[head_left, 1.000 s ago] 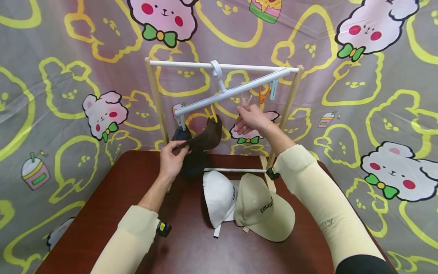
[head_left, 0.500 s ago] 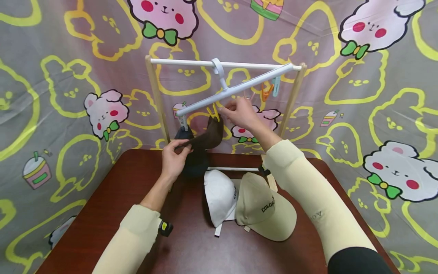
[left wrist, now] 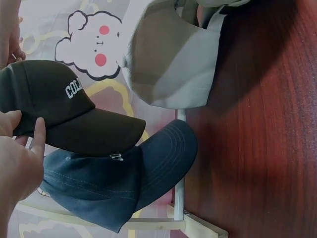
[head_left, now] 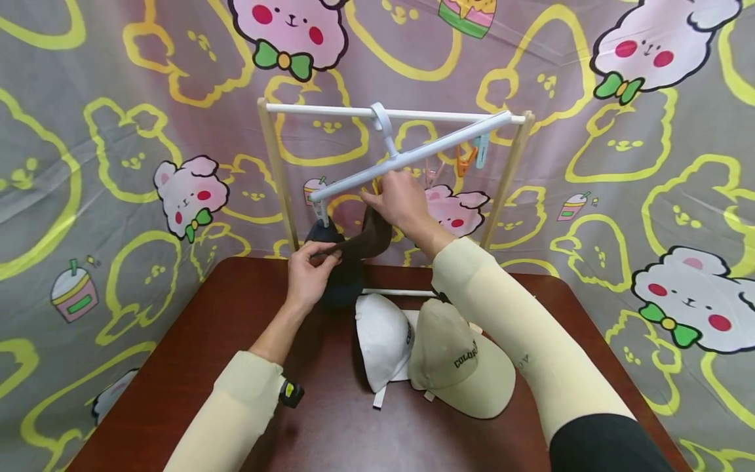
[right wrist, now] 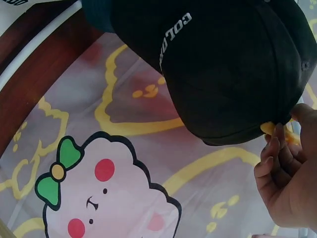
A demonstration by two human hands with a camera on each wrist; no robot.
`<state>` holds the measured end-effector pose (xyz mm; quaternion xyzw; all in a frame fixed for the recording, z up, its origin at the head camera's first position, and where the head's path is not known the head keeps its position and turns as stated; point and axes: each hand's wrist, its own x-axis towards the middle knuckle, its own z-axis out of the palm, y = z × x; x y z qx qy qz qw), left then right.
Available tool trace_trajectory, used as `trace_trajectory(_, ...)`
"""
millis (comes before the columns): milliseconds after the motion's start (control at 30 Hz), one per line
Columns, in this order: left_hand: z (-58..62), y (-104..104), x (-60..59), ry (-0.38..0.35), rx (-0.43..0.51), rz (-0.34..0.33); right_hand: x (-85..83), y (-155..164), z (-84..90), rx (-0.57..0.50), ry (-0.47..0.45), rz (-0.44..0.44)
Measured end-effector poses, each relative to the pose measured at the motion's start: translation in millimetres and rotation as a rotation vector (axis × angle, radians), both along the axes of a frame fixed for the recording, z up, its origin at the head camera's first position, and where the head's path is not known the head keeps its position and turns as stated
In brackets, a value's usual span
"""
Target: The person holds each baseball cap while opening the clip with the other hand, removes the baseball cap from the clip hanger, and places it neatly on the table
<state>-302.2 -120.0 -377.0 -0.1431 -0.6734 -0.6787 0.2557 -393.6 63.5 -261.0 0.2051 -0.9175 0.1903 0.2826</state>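
My left hand (head_left: 307, 280) pinches the edge of a dark brown baseball cap (left wrist: 54, 94) with white lettering, between thumb and fingers. The cap hangs from a yellow clothespin (right wrist: 268, 129) below the tilted light-blue hanger (head_left: 439, 145). My right hand (head_left: 404, 202) grips that clothespin at the cap's edge; in the right wrist view its fingers partly cover the yellow plastic. Left of and behind the brown cap, a navy cap (left wrist: 94, 176) hangs from a grey clothespin (head_left: 322, 214) at the hanger's low end.
A white cap (head_left: 380, 337) and a beige cap (head_left: 442, 347) lie on the reddish-brown table (head_left: 248, 432). Pink (head_left: 433, 176), orange (head_left: 464, 161) and blue (head_left: 481, 151) clothespins hang on the hanger's right half. A wooden rack (head_left: 277, 170) with a white rod (head_left: 330, 110) carries the hanger.
My right hand has moved left from beside the pink clothespin to the yellow one and has taken hold of it. The left hand keeps its pinch on the brown cap.
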Motion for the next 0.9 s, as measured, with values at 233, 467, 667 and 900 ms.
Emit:
trace_trajectory(233, -11.9, -7, -14.1, -0.04, 0.014, 0.099, -0.9, 5, 2.1, -0.004, -0.04, 0.024)
trace_trajectory(467, -25.7, -20, -16.6, -0.074, 0.071, 0.1, -2.8, 7, 0.7, -0.063, -0.092, 0.083)
trace_trajectory(667, -31.3, -35, -7.0, -0.081, 0.123, 0.055, -4.6, 5, 0.9, -0.082, -0.08, 0.123)
trace_trajectory(900, -37.6, -41, -2.0, -0.145, 0.072, 0.052, -5.4, 7, 0.2, -0.141, -0.116, 0.189)
